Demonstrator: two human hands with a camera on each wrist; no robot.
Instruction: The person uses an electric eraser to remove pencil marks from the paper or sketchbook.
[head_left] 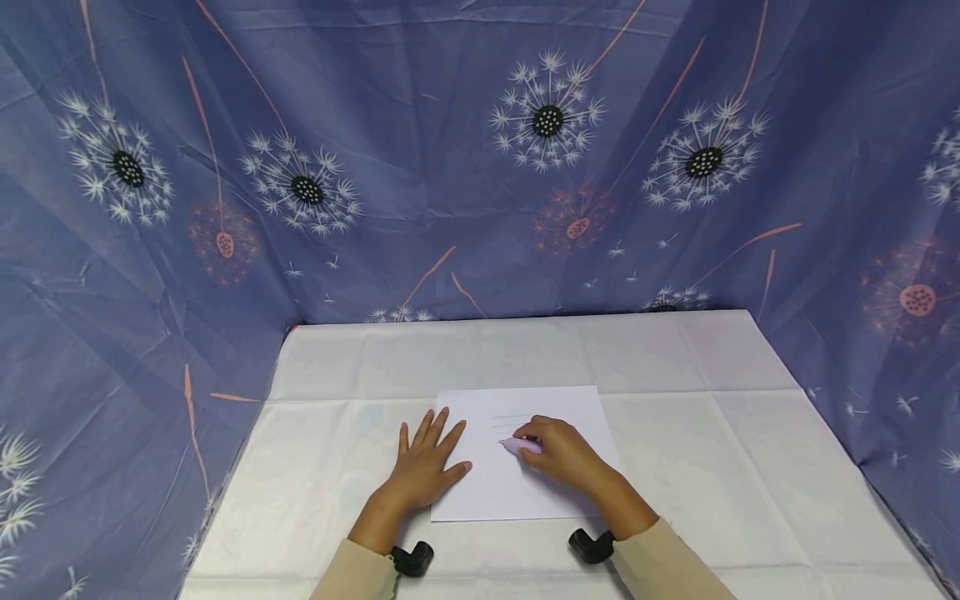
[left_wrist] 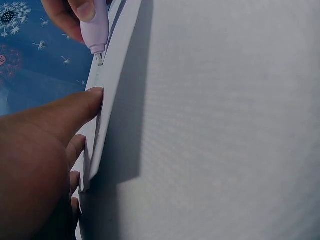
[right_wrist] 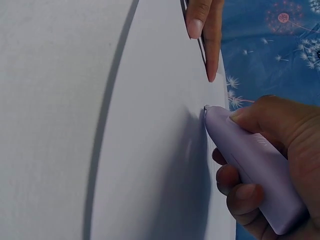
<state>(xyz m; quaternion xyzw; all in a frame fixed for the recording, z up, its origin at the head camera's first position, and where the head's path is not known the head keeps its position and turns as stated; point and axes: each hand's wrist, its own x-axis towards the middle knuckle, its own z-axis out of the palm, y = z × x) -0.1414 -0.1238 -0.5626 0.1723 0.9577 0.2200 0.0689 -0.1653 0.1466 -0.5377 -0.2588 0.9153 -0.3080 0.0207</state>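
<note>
A white sheet of paper [head_left: 480, 496] lies on the table, with several faint lines [head_left: 512, 421] near its middle. My left hand [head_left: 423, 471] rests flat with spread fingers over the paper's left edge. In the left wrist view its thumb [left_wrist: 92, 102] lies along the edge of the sheet. My right hand [head_left: 566, 454] grips a thick, light purple pen-shaped tool [right_wrist: 255, 175] with a small narrow tip. That tip points left and meets the paper just below the lines. In the right wrist view the thumb presses along the tool's upper side, with fingers curled beneath.
A white cloth with fold creases [head_left: 750, 467] covers the table. Behind it and at both sides hangs a blue curtain [head_left: 420, 167] with dandelion prints. Black wrist cameras [head_left: 591, 546] sit at both beige sleeves [head_left: 667, 562].
</note>
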